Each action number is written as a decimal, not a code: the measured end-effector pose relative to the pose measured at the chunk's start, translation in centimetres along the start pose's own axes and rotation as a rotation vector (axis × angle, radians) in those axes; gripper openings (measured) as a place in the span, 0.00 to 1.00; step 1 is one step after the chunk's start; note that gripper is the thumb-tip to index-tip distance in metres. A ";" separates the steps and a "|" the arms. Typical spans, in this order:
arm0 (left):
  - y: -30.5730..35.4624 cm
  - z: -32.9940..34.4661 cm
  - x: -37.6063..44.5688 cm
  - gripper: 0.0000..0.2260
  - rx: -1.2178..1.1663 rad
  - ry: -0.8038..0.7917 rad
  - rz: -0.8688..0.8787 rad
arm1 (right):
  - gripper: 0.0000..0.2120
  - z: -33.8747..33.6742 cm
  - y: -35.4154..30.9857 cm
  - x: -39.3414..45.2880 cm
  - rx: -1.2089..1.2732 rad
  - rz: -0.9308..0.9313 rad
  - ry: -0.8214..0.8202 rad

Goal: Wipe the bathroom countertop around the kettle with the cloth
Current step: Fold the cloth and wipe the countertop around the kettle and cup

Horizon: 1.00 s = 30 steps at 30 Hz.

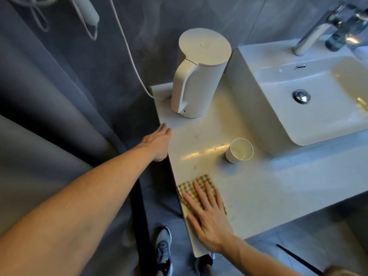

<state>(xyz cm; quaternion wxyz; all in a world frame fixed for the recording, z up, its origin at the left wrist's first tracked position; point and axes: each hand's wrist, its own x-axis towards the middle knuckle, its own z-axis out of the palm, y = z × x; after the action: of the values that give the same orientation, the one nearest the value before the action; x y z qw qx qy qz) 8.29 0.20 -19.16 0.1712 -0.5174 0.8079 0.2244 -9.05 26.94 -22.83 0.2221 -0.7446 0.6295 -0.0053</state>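
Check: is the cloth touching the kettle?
Apart. The head view shows the checked cloth pinned flat under the right hand at the near edge, with bare countertop between it and the kettle.

a home or hotel bathroom. a white rectangular ceramic basin (310, 108) with a chrome drain plug (301, 96) sits on a pale stone surface (258, 188), under a chrome mixer tap (318, 30). grey tiled walls (249, 18) and grey floor tiles (173, 220) surround it. a grey curtain (49, 116) hangs at the left, and a white hairdryer (85, 10) hangs on the wall.
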 end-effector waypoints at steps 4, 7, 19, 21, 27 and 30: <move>-0.1 0.0 0.1 0.40 -0.012 0.018 0.007 | 0.29 -0.8 1.2 0.5 -0.012 0.030 -0.036; 0.0 0.0 0.2 0.39 -0.013 0.004 -0.007 | 0.29 -2.3 1.8 7.5 -0.027 0.072 0.050; 2.6 1.0 -1.5 0.39 0.010 -0.041 -0.019 | 0.32 -1.0 4.1 -5.0 -0.034 -0.021 -0.106; 4.2 2.9 -2.6 0.39 0.024 -0.050 0.027 | 0.32 -1.3 5.9 -6.3 -0.069 -0.040 -0.141; 7.1 5.8 -4.4 0.41 -0.016 -0.025 -0.066 | 0.31 -2.1 6.3 -0.2 -0.021 -0.026 -0.049; 7.7 5.6 -4.6 0.48 0.015 -0.039 -0.097 | 0.31 -2.1 6.5 0.1 -0.019 -0.073 -0.041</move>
<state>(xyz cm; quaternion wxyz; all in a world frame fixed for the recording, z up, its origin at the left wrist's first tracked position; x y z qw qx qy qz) 3.37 9.50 -20.06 0.2014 -0.5503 0.7800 0.2195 -15.68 25.44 -23.17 0.2276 -0.7691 0.5972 0.0080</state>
